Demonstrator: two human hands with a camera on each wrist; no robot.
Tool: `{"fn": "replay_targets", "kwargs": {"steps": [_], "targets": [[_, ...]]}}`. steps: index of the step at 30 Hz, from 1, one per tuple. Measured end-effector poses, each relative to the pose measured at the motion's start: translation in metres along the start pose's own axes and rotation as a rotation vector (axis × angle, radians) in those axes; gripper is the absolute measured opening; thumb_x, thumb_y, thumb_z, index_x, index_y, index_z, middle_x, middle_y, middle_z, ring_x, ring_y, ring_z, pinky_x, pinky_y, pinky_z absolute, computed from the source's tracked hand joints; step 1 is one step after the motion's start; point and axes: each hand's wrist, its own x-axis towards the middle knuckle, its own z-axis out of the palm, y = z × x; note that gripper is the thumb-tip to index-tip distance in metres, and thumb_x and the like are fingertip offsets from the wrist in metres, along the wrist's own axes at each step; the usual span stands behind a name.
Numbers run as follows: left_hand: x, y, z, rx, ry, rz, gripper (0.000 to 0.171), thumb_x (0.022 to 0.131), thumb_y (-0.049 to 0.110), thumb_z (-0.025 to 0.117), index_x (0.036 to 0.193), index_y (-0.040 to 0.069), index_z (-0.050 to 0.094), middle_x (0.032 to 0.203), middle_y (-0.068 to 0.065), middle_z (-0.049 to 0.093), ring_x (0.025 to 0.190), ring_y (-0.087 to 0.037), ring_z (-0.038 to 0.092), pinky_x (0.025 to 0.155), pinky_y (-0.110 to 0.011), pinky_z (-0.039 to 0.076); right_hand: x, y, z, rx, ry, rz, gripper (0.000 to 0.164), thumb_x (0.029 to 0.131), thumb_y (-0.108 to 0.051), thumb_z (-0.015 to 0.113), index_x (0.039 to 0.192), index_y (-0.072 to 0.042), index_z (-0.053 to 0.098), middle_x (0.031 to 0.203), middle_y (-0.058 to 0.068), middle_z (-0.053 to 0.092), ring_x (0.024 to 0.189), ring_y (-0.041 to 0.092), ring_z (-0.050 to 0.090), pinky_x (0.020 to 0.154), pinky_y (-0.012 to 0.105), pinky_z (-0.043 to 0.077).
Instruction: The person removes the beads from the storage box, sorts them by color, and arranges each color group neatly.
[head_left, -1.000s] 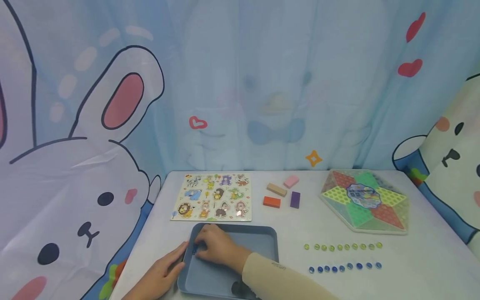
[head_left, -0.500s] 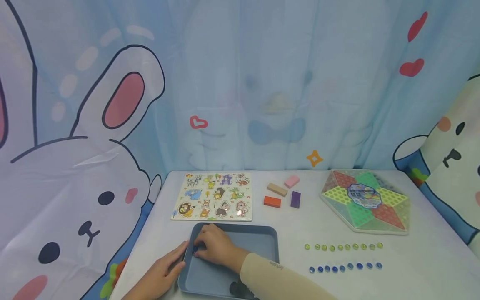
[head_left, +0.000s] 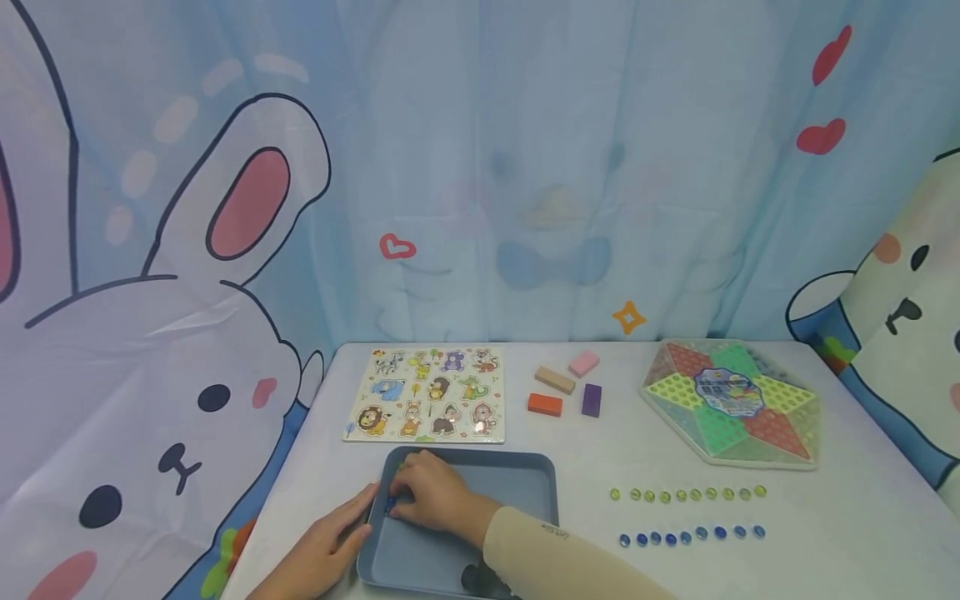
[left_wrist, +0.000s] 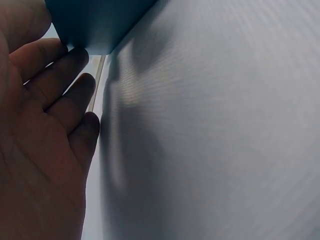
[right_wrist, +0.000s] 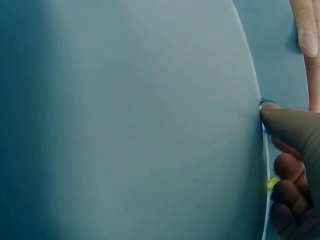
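In the head view my right hand reaches into a blue-grey tray, at its left wall. Its thumb and fingers pinch a small blue glass bead. The right wrist view has the thumb over this blue bead, with a yellow bead by the curled fingers. That yellow-green bead also peeks out above the right hand in the head view. My left hand rests its extended fingers against the tray's outer left side. From the left wrist, the left hand shows relaxed fingers touching the tray.
Right of the tray lie a row of yellow-green beads and a row of blue beads. Behind are an animal puzzle board, several blocks, including an orange block, and a hexagonal game box. A dark object sits under the right forearm.
The right hand's fingers have shifted slightly at the tray's left wall, and a yellow-green bead now shows above them. The left hand stays in place.
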Motion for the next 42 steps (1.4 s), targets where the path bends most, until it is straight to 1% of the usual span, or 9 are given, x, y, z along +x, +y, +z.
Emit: {"fn": "replay_targets", "kwargs": {"steps": [5, 11, 15, 18, 21, 27, 34, 38, 42], "targets": [[0.001, -0.001, 0.001, 0.000, 0.003, -0.004, 0.062, 0.109, 0.052, 0.047, 0.164, 0.026, 0.035, 0.168, -0.001, 0.040, 0.154, -0.029, 0.041, 0.124, -0.044, 0.043, -0.001, -0.002, -0.001, -0.017, 0.025, -0.043, 0.024, 0.081, -0.038, 0.090, 0.102, -0.028, 0.083, 0.083, -0.016, 0.054, 0.076, -0.002, 0.041, 0.066, 0.009, 0.037], [0.001, 0.000, 0.000, -0.016, -0.009, -0.008, 0.063, 0.109, 0.052, 0.047, 0.164, 0.023, 0.036, 0.169, -0.002, 0.040, 0.154, -0.030, 0.041, 0.124, -0.043, 0.043, 0.000, -0.006, -0.002, -0.016, -0.036, -0.035, 0.018, 0.083, -0.040, 0.088, 0.098, -0.030, 0.084, 0.084, -0.018, 0.058, 0.076, -0.002, 0.042, 0.066, 0.009, 0.037], [0.002, 0.000, 0.002, -0.018, -0.015, -0.002, 0.063, 0.109, 0.052, 0.047, 0.164, 0.023, 0.035, 0.169, -0.002, 0.040, 0.153, -0.031, 0.041, 0.124, -0.043, 0.043, -0.002, -0.006, -0.004, -0.017, -0.051, -0.027, 0.019, 0.085, -0.040, 0.087, 0.099, -0.028, 0.084, 0.084, -0.017, 0.059, 0.076, -0.002, 0.042, 0.066, 0.010, 0.037], [0.002, -0.001, 0.003, -0.013, -0.016, 0.003, 0.063, 0.110, 0.052, 0.046, 0.165, 0.024, 0.034, 0.169, -0.002, 0.039, 0.153, -0.031, 0.041, 0.124, -0.043, 0.044, -0.004, -0.005, -0.005, -0.011, -0.028, -0.045, 0.018, 0.085, -0.040, 0.087, 0.097, -0.027, 0.084, 0.084, -0.017, 0.058, 0.076, -0.003, 0.041, 0.066, 0.009, 0.036], [0.002, -0.002, 0.002, -0.007, -0.014, 0.001, 0.063, 0.109, 0.053, 0.046, 0.165, 0.026, 0.034, 0.169, -0.001, 0.039, 0.154, -0.030, 0.041, 0.124, -0.044, 0.044, -0.007, -0.002, -0.011, -0.011, 0.032, -0.070, 0.015, 0.085, -0.039, 0.087, 0.094, -0.028, 0.083, 0.084, -0.018, 0.059, 0.077, -0.004, 0.044, 0.069, 0.007, 0.038], [0.002, -0.002, 0.000, -0.024, -0.029, -0.043, 0.065, 0.108, 0.057, 0.047, 0.165, 0.028, 0.033, 0.170, 0.002, 0.036, 0.155, -0.027, 0.039, 0.124, -0.051, 0.041, -0.018, 0.002, -0.045, 0.019, 0.148, -0.070, 0.013, 0.084, -0.036, 0.088, 0.093, -0.028, 0.083, 0.088, -0.013, 0.066, 0.084, -0.001, 0.057, 0.076, 0.009, 0.048], [0.003, 0.000, 0.000, -0.032, -0.043, -0.071, 0.068, 0.108, 0.056, 0.047, 0.165, 0.023, 0.032, 0.171, 0.000, 0.034, 0.156, -0.026, 0.036, 0.125, -0.051, 0.039, -0.044, 0.017, -0.094, 0.122, 0.215, 0.029, 0.014, 0.087, -0.032, 0.087, 0.097, -0.023, 0.083, 0.090, -0.009, 0.063, 0.087, 0.012, 0.057, 0.074, 0.019, 0.049], [0.003, 0.002, 0.000, -0.024, -0.035, -0.067, 0.067, 0.108, 0.054, 0.048, 0.165, 0.022, 0.033, 0.170, 0.001, 0.035, 0.156, -0.025, 0.036, 0.125, -0.050, 0.039, -0.061, 0.030, -0.112, 0.173, 0.263, 0.103, 0.014, 0.087, -0.030, 0.087, 0.100, -0.026, 0.082, 0.093, -0.008, 0.063, 0.093, 0.015, 0.058, 0.075, 0.021, 0.051], [0.003, 0.002, 0.000, -0.033, -0.043, -0.076, 0.067, 0.108, 0.055, 0.048, 0.165, 0.023, 0.032, 0.171, 0.001, 0.034, 0.157, -0.025, 0.035, 0.126, -0.049, 0.038, -0.078, 0.042, -0.126, 0.177, 0.338, 0.122, 0.015, 0.085, -0.027, 0.089, 0.099, -0.026, 0.082, 0.092, -0.009, 0.062, 0.093, 0.014, 0.058, 0.073, 0.020, 0.052]]}}
